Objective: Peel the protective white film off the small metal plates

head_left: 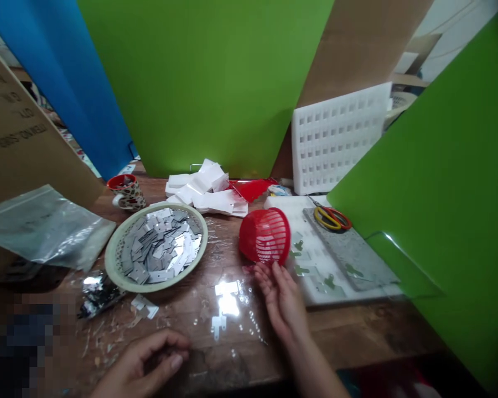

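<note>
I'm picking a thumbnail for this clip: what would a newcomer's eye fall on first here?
Probably the bright green panels walling in the wooden table, then the red slotted basket lying on its side at centre, with the right hand open just below it. Next, the round bowl heaped with small silver metal plates, left of centre, above the curled left hand.

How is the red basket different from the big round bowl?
The red basket lies tipped on its side; the bowl sits flat. The basket has slatted, see-through walls; the bowl's pale rim is solid. The bowl is heaped with small silvery plates; nothing shows inside the basket. Both rest on the wooden table.
</note>
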Motion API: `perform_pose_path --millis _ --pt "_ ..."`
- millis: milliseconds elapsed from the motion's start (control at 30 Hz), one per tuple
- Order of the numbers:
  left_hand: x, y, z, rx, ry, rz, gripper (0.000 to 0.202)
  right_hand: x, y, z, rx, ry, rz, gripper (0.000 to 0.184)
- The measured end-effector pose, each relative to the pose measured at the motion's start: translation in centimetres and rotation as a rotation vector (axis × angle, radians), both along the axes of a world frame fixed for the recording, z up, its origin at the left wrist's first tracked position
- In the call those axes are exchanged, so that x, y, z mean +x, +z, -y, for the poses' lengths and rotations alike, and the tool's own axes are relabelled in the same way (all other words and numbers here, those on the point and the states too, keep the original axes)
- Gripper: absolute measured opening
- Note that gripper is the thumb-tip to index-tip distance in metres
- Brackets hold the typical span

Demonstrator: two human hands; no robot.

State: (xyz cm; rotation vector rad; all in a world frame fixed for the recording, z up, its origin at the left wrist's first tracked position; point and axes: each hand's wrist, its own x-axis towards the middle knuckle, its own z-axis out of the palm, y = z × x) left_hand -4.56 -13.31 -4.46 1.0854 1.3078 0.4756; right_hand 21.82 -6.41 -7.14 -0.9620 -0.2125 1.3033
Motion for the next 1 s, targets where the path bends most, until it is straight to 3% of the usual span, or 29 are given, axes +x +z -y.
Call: perform_pose_path --millis 133,233,300,400,467,567,767,1000 --pt "-1.1 1.6 -1.0 0.139 0.014 -0.097 0.037 0.3 0.6 0.3 -0.046 0.04 -0.067 0.036" --pt "-2.3 3.8 -2.7 0.282 0.021 -0.185 0.03 0.5 1.1 0.4 -0.023 0.123 0.065 0.034" --pt "-3.2 5.1 -4.6 0.404 0.015 -0.267 0.026 0.9 1.2 0.4 0.021 0.158 0.344 0.03" --pt "-4.6 5.9 -8.6 0.658 0.035 -0.475 0.025 2.1 0.8 0.1 0.141 0.166 1.042 0.027" --pt "-5.4 5.7 -11.5 0.807 0.009 -0.68 0.026 2.9 0.3 -0.4 0.289 0.164 1.465 0.025" --pt "-5.8 4.6 -15.5 0.841 -0.024 -0.767 0.024 3.4 -0.7 -0.9 0.501 0.202 1.784 0.024" --pt "-4.5 2.9 -19.6 0.86 -0.178 -0.857 0.021 2.6 -1.5 -0.7 0.621 0.325 1.901 0.025" --pt "-3.9 3.6 -20.8 0.845 -0.344 -0.806 0.007 3.3 -0.8 0.0 0.55 0.507 1.825 0.034"
